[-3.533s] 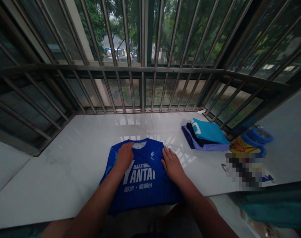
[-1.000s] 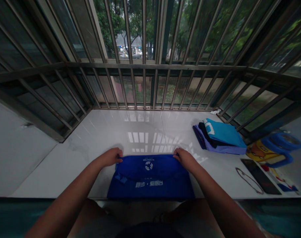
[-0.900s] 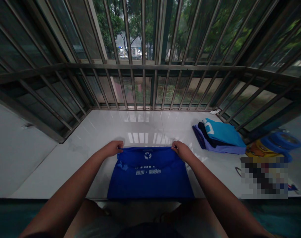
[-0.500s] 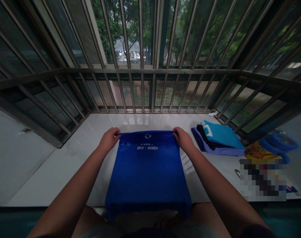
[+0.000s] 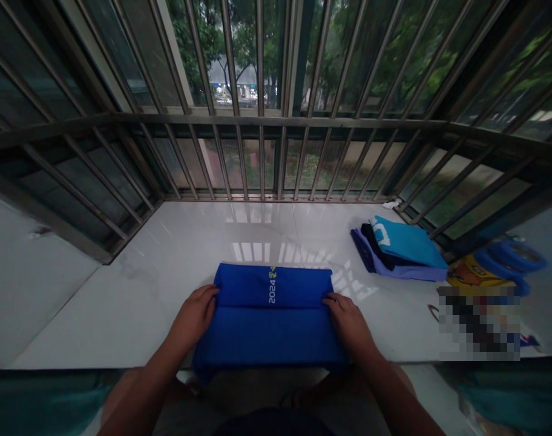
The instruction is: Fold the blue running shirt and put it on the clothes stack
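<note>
The left hand [image 5: 195,315] rests at the left edge of the folded blue shirt [image 5: 269,321], its fingers [image 5: 209,295] curled lightly against the cloth; whether they pinch a layer cannot be told. The right hand [image 5: 348,321] lies at the right edge, fingers [image 5: 333,299] loosely together and flat on the fabric. The shirt sits at the near edge of the glossy white surface [image 5: 135,290], its front hem drooping out of sight. Its knit looks smooth and matte, with "2024" printed sideways. A stack of folded clothes [image 5: 400,248] lies well apart to the right.
</note>
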`<move>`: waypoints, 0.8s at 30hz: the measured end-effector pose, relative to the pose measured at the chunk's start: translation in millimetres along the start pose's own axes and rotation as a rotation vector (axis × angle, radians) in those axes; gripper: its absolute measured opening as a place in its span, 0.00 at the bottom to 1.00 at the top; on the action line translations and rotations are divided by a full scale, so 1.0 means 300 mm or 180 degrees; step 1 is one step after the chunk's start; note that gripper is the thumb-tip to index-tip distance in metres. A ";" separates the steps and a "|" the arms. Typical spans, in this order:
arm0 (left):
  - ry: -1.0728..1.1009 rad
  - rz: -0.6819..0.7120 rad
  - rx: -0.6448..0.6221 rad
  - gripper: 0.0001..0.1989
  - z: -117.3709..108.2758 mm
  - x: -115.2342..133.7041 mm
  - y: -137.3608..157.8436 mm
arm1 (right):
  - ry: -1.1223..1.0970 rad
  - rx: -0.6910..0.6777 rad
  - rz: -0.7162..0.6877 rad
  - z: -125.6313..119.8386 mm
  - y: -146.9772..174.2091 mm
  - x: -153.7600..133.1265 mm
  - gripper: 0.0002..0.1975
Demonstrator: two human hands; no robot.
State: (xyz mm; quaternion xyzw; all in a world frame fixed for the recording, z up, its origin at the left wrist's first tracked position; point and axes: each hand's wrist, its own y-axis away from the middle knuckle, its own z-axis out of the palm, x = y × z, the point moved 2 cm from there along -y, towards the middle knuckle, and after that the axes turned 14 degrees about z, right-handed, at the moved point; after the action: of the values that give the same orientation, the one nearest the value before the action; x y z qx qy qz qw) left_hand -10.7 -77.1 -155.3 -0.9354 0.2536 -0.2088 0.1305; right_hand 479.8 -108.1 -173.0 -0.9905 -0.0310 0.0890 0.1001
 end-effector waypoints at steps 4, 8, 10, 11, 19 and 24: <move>-0.0191 0.0196 -0.0356 0.18 0.019 0.015 -0.052 | 0.0028 -0.0012 0.0059 -0.014 -0.043 0.010 0.19; -0.0345 0.0159 -0.0411 0.19 0.075 0.001 -0.011 | -0.0003 0.0032 0.0058 0.006 -0.054 0.035 0.19; -0.0419 0.0126 -0.0305 0.21 0.099 0.000 0.014 | -0.0035 0.0064 0.0109 0.019 -0.059 0.041 0.19; -0.0459 0.0093 -0.0267 0.21 0.108 0.002 0.019 | -0.0050 0.0062 0.0165 0.022 -0.067 0.042 0.19; -0.0551 -0.0268 -0.0489 0.19 0.090 -0.016 -0.133 | 0.0092 -0.0557 0.0424 -0.029 -0.266 -0.009 0.20; -0.0428 -0.0342 -0.0538 0.20 0.031 -0.120 -0.320 | 0.0157 -0.0488 0.0639 -0.075 -0.432 -0.025 0.24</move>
State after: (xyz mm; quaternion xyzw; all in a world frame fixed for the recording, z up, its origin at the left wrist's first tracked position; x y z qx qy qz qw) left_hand 5.6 23.5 -141.4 -0.9672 0.2105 -0.1302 0.0565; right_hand 470.9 13.6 -123.6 -0.9953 0.0641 0.0715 0.0154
